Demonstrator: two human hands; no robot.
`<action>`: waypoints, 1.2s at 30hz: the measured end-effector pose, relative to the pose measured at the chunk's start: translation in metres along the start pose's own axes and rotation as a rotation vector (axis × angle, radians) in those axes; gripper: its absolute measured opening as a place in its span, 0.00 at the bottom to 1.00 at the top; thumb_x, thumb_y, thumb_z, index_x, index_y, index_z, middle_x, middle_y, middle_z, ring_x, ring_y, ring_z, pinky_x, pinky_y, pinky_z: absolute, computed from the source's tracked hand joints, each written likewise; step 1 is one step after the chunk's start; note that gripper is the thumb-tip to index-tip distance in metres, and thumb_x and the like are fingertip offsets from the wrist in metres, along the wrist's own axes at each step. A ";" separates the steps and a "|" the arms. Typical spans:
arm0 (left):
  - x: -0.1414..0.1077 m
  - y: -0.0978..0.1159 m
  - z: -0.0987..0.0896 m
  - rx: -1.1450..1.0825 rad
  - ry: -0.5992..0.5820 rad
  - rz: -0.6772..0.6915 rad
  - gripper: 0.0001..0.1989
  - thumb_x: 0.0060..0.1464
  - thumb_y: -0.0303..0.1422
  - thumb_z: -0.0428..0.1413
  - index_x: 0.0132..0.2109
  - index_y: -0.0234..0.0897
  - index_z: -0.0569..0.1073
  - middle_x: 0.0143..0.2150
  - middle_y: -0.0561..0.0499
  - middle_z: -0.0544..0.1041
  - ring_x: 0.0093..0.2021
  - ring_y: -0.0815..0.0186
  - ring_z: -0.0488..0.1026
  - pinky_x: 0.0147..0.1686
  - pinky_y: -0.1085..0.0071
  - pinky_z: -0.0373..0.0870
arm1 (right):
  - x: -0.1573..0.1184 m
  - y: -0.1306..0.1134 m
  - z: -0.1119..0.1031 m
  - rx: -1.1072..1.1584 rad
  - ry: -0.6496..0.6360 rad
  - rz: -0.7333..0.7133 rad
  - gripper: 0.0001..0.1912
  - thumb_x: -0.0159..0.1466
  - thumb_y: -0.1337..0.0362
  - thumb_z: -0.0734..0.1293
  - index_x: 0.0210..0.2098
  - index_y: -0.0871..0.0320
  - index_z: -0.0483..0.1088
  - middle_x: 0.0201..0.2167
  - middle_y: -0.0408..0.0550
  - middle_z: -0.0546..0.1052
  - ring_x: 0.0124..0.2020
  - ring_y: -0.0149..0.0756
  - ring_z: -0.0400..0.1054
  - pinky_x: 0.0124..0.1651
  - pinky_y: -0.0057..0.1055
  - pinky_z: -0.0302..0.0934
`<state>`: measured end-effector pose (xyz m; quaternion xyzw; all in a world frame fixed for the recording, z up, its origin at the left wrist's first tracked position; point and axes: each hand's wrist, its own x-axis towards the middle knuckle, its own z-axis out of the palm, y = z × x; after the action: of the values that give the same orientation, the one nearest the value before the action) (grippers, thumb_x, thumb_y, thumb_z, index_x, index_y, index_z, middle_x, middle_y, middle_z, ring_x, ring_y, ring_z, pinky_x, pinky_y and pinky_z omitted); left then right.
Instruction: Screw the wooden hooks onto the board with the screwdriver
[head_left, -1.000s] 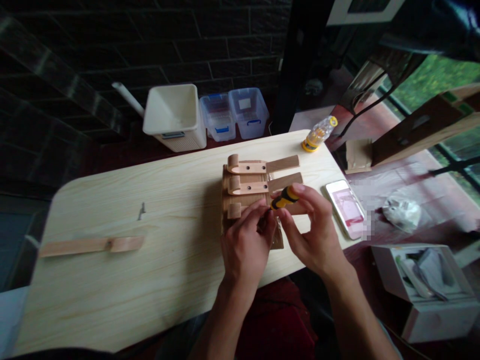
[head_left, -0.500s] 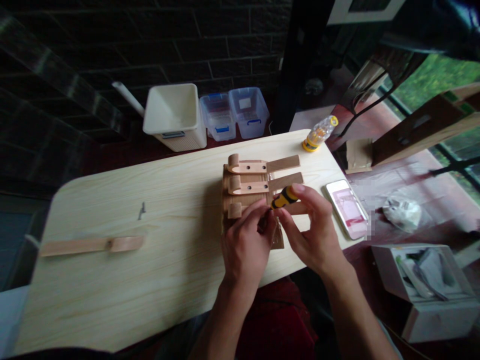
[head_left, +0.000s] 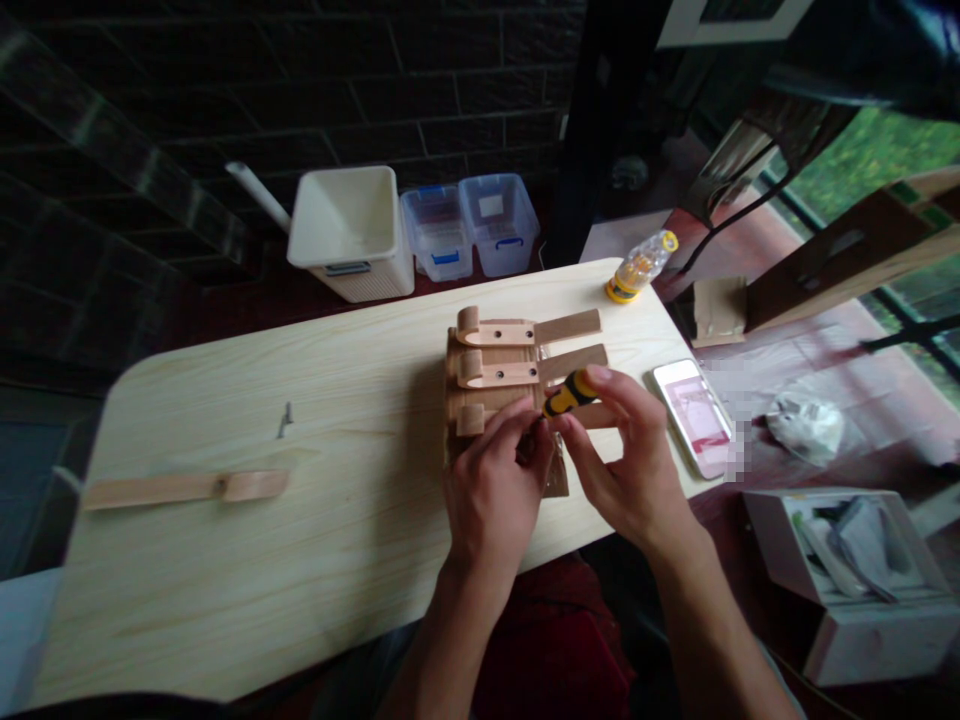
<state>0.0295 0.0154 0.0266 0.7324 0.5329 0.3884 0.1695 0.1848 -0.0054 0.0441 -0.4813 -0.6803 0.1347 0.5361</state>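
Note:
A short yellow-and-black screwdriver (head_left: 568, 394) is gripped by the fingertips of my right hand (head_left: 637, 455), its handle slanting up to the right. My left hand (head_left: 496, 490) is closed around the screwdriver's lower end; whatever its fingers pinch there is hidden. Beneath both hands lies a wooden piece with a raised block end (head_left: 470, 420), mostly covered by my fingers. It rests on a brown cardboard box (head_left: 452, 395). Beyond it on the same box are two similar wooden pieces, a nearer one (head_left: 499, 374) and a farther one (head_left: 495, 333), each showing two dark screw spots.
On the pale wooden table (head_left: 315, 590) lie another wooden strip (head_left: 180, 488), some small screws (head_left: 285, 420) and a phone (head_left: 691, 418). A clear bottle with yellow ends (head_left: 641, 267) stands at the far right corner. Bins (head_left: 345, 215) sit behind the table, an open white box (head_left: 885, 635) at right.
Hardly anything differs. Both hands and the screwdriver stay in the same place over the wooden piece, and the whole view has shifted very slightly.

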 end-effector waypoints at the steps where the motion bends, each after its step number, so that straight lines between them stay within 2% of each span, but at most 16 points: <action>1: 0.000 0.000 0.000 0.002 0.003 0.001 0.07 0.70 0.34 0.66 0.52 0.41 0.86 0.51 0.47 0.91 0.45 0.59 0.91 0.45 0.69 0.86 | 0.000 0.000 0.000 -0.003 0.002 -0.005 0.44 0.73 0.77 0.70 0.79 0.36 0.57 0.63 0.47 0.79 0.59 0.46 0.80 0.59 0.50 0.80; 8: -0.001 -0.002 -0.001 0.019 -0.009 -0.002 0.08 0.70 0.35 0.66 0.53 0.41 0.86 0.52 0.47 0.91 0.46 0.59 0.90 0.46 0.68 0.86 | 0.001 0.000 0.000 -0.015 0.005 -0.008 0.44 0.73 0.77 0.71 0.79 0.37 0.57 0.62 0.48 0.80 0.57 0.45 0.80 0.57 0.50 0.81; 12: -0.001 -0.002 0.000 0.015 -0.015 -0.015 0.08 0.70 0.35 0.66 0.53 0.41 0.86 0.52 0.46 0.91 0.42 0.60 0.90 0.44 0.69 0.86 | 0.000 -0.001 0.000 -0.007 0.008 -0.001 0.45 0.72 0.77 0.72 0.79 0.38 0.57 0.62 0.48 0.79 0.60 0.46 0.79 0.60 0.51 0.80; 17: -0.001 -0.001 0.001 0.007 0.004 -0.004 0.06 0.68 0.32 0.67 0.51 0.41 0.86 0.53 0.46 0.91 0.44 0.58 0.91 0.44 0.68 0.86 | -0.002 -0.001 -0.001 0.056 -0.014 0.043 0.43 0.73 0.77 0.70 0.79 0.38 0.58 0.66 0.50 0.77 0.63 0.49 0.79 0.64 0.55 0.78; 25: 0.000 0.000 -0.001 -0.009 -0.040 -0.049 0.07 0.68 0.33 0.68 0.51 0.43 0.86 0.53 0.48 0.91 0.46 0.59 0.90 0.44 0.69 0.85 | 0.001 0.000 0.000 0.003 0.008 0.009 0.41 0.73 0.76 0.71 0.77 0.38 0.59 0.61 0.49 0.79 0.58 0.45 0.80 0.58 0.49 0.80; 29: -0.001 0.000 0.000 -0.002 -0.025 -0.041 0.06 0.68 0.33 0.68 0.51 0.42 0.87 0.52 0.47 0.91 0.44 0.59 0.90 0.43 0.69 0.85 | 0.001 0.000 0.000 -0.005 0.012 0.005 0.41 0.73 0.76 0.71 0.77 0.39 0.59 0.61 0.49 0.79 0.59 0.44 0.79 0.60 0.48 0.79; 32: -0.001 0.000 -0.001 -0.005 -0.026 -0.031 0.06 0.69 0.33 0.67 0.51 0.41 0.87 0.52 0.47 0.91 0.42 0.60 0.90 0.42 0.69 0.86 | 0.000 -0.001 0.000 -0.002 0.012 0.010 0.42 0.72 0.76 0.71 0.78 0.40 0.59 0.62 0.49 0.78 0.61 0.45 0.78 0.63 0.49 0.78; 36: -0.001 0.000 0.000 0.000 -0.021 -0.036 0.07 0.69 0.33 0.66 0.52 0.42 0.87 0.53 0.46 0.91 0.46 0.58 0.90 0.44 0.68 0.86 | -0.001 -0.002 -0.001 0.027 0.000 0.037 0.42 0.72 0.76 0.71 0.78 0.39 0.58 0.65 0.51 0.77 0.63 0.49 0.78 0.66 0.55 0.78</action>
<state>0.0291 0.0143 0.0267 0.7270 0.5440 0.3774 0.1820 0.1843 -0.0073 0.0451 -0.4865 -0.6694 0.1540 0.5399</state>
